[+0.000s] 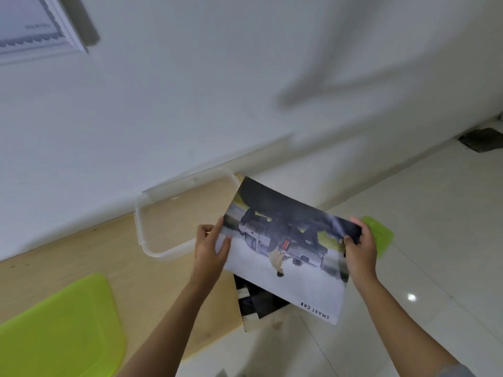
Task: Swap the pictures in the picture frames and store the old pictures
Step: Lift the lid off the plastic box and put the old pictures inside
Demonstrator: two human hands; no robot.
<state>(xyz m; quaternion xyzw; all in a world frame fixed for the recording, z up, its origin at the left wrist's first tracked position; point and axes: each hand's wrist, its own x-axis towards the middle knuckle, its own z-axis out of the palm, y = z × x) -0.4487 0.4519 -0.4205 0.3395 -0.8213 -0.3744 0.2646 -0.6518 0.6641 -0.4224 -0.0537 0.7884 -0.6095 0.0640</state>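
Reaching forward from the bottom of the view, two bare forearms lead to a printed picture (288, 248) held between both hands above the bench (152, 273) edge. The left hand (211, 250) pinches its left edge, thumb on top, its grip closed on the paper. The right hand (360, 248) clamps the dark right corner the same way. The print shows a car and the words "SMART CAB", upside down to the viewer. Beneath it, darker prints (254, 300) overhang the bench edge. A lime-green lid (62, 325) lies at lower left. Farther back sits a clear plastic container (152, 235), and a white picture frame (65, 28) hangs on the wall.
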